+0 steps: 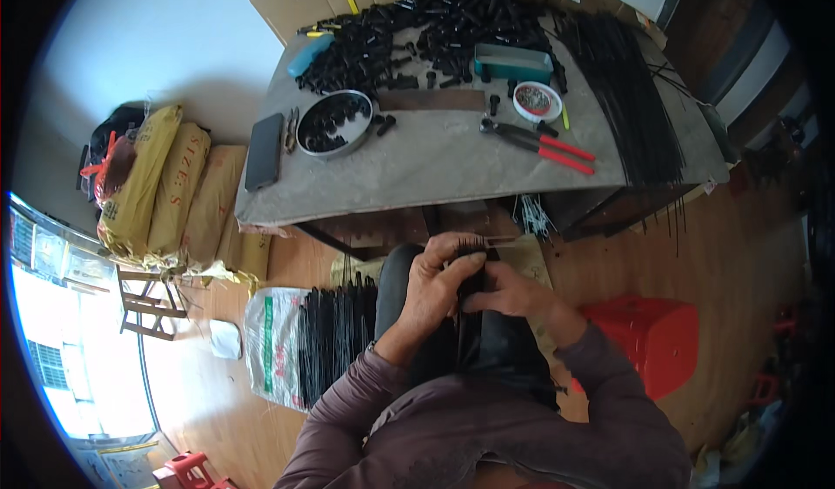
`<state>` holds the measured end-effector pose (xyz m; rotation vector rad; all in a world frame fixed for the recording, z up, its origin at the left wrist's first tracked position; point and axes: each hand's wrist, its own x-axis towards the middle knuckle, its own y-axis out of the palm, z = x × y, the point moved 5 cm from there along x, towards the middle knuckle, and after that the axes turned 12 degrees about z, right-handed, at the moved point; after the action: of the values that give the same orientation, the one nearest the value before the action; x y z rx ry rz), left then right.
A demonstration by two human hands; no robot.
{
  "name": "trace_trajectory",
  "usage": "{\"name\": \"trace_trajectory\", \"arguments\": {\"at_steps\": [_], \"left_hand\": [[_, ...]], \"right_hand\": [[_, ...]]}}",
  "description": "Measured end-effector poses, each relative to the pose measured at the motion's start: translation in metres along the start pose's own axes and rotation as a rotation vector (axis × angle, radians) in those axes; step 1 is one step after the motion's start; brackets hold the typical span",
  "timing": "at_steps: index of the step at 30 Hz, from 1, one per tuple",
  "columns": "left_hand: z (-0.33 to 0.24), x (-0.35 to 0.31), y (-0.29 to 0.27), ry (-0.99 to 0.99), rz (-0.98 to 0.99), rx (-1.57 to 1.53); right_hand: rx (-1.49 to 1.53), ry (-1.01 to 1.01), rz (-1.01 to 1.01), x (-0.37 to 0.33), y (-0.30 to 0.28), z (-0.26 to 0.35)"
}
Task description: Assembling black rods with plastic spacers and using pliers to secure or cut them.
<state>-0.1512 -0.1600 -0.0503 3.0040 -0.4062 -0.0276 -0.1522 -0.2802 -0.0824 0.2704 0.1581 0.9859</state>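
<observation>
Above my lap, my left hand (435, 280) is closed round the upper end of a bundle of thin black rods (470, 248), thumb pressed across it. The rod tips stick up just past the fingers. Close on its right, my right hand (513, 293) has its fingers curled against the same bundle, lower down; its grip is partly hidden. The rest of the bundle hangs down between my dark-trousered legs. To the left of my leg, many more black rods (335, 341) lie on a white woven sack (271, 337).
A grey-covered table (391, 176) ahead carries a heap of black parts (452, 19), a round metal dish (323, 146), red-handled pliers (548, 148), a phone (263, 150), a teal tray (513, 65) and long black rods (622, 98). A red stool (648, 341) stands right; stuffed sacks (178, 176) lean left.
</observation>
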Motion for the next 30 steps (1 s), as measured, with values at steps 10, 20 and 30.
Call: {"name": "trace_trajectory", "arguments": {"at_steps": [10, 20, 30], "left_hand": [[-0.054, 0.104, -0.078, -0.144, 0.303, 0.236], [-0.079, 0.42, -0.177, 0.031, -0.135, 1.302], [-0.083, 0.435, -0.191, -0.24, 0.055, 0.764]], "right_hand": [[0.53, -0.057, -0.313, 0.018, -0.009, -0.001], [0.512, -0.015, -0.337, 0.037, -0.043, -0.01], [0.622, -0.05, -0.266, 0.045, -0.059, -0.022]]}}
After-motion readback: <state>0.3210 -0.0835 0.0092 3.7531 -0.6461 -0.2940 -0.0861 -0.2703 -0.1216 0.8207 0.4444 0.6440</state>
